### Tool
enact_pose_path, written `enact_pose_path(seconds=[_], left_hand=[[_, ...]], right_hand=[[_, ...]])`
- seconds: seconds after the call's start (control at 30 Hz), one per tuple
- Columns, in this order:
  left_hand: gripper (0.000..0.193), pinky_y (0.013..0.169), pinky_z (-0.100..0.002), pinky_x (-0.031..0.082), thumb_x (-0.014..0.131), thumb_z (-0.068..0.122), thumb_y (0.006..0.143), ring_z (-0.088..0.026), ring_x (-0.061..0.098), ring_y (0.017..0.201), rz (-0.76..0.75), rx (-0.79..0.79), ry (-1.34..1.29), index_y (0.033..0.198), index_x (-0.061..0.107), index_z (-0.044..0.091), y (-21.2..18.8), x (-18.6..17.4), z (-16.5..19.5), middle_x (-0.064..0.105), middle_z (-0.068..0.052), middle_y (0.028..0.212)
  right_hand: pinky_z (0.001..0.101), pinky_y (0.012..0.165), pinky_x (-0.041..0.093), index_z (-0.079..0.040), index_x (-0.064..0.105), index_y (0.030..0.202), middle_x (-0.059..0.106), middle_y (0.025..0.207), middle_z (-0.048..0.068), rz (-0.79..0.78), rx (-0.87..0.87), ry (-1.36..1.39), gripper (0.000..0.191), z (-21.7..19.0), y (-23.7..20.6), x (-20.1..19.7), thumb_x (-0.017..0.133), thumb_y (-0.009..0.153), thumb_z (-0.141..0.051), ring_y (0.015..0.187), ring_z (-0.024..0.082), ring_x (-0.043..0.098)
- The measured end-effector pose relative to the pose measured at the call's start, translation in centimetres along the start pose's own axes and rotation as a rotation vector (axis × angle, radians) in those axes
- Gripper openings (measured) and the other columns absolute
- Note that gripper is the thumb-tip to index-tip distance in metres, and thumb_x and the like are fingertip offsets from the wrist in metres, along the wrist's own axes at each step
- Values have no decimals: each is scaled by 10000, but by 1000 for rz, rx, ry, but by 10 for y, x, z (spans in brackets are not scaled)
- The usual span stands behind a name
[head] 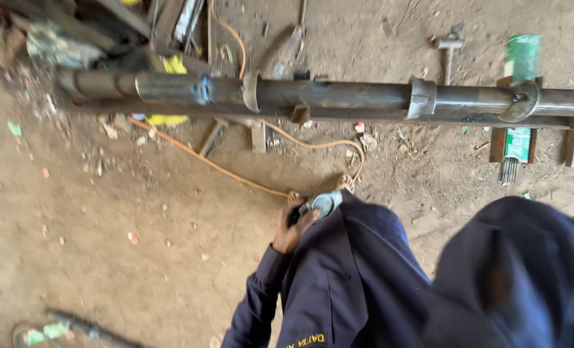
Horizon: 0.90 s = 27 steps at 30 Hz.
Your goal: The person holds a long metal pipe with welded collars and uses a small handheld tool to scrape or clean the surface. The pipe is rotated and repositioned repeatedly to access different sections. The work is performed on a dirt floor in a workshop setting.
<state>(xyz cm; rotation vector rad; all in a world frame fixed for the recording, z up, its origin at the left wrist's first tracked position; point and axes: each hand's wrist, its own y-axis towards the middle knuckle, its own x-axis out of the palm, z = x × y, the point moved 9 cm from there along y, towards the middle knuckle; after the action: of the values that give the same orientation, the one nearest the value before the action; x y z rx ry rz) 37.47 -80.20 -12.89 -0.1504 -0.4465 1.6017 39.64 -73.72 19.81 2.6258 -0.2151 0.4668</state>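
My left hand reaches out of a dark blue sleeve, low over the dirt floor. Its fingers are closed on a grey round metal piece. An orange cable runs across the dirt and ends right at this hand. Just beyond the metal piece, the toes of a bare foot show. My right hand is out of view. A long rusty steel pipe with welded collars lies across the floor, a short way beyond the hand.
Dark blue clothing fills the lower right. A green packet of welding rods lies under the pipe's right end, and a hammer lies beyond it. Scrap metal is piled at the top left. Small debris dots the dirt.
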Motion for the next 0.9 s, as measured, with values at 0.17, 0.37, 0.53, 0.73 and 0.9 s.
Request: enact_pose_path(seconds=[0.17,0.37,0.53,0.73,0.9], left_hand=[[258,618,-269,442,811,238,885,-93,526,688,140,43,234,928,676,22,5,28,33,584,12,750],[256,642,-269,419,782,245,916,-86,504,736,246,-17,81,918,649,26,-1,36,23,550,6,781],[221,672,-289,472,780,158,875,-106,549,772,489,108,44,942,624,16,-5,10,17,579,-22,823],[250,787,-299,514,655,177,985,-117,599,901,700,281,14,1163,569,24,-1,-47,58,634,-23,991],[226,759,-315,449,650,200,1131,-126,485,885,781,549,-282,1191,508,35,23,-116,113,513,-39,1000]], right_hand=[[487,1118,412,-79,522,1391,624,1286,146,-109,211,-150,507,39,-13,14,567,934,-293,1180,298,610],[476,1106,435,-80,507,1406,623,1311,149,-262,471,-438,497,93,-68,4,586,952,-265,1170,298,618],[467,1095,454,-80,495,1418,622,1332,152,-361,472,-417,491,59,-82,-39,601,966,-241,1161,298,624],[455,1083,476,-81,480,1433,621,1357,155,31,330,-774,488,-58,-89,-230,620,984,-213,1151,298,631],[455,1085,499,-107,527,1371,643,1347,194,229,250,-1838,358,-40,-115,-360,638,1030,-124,1181,345,647]])
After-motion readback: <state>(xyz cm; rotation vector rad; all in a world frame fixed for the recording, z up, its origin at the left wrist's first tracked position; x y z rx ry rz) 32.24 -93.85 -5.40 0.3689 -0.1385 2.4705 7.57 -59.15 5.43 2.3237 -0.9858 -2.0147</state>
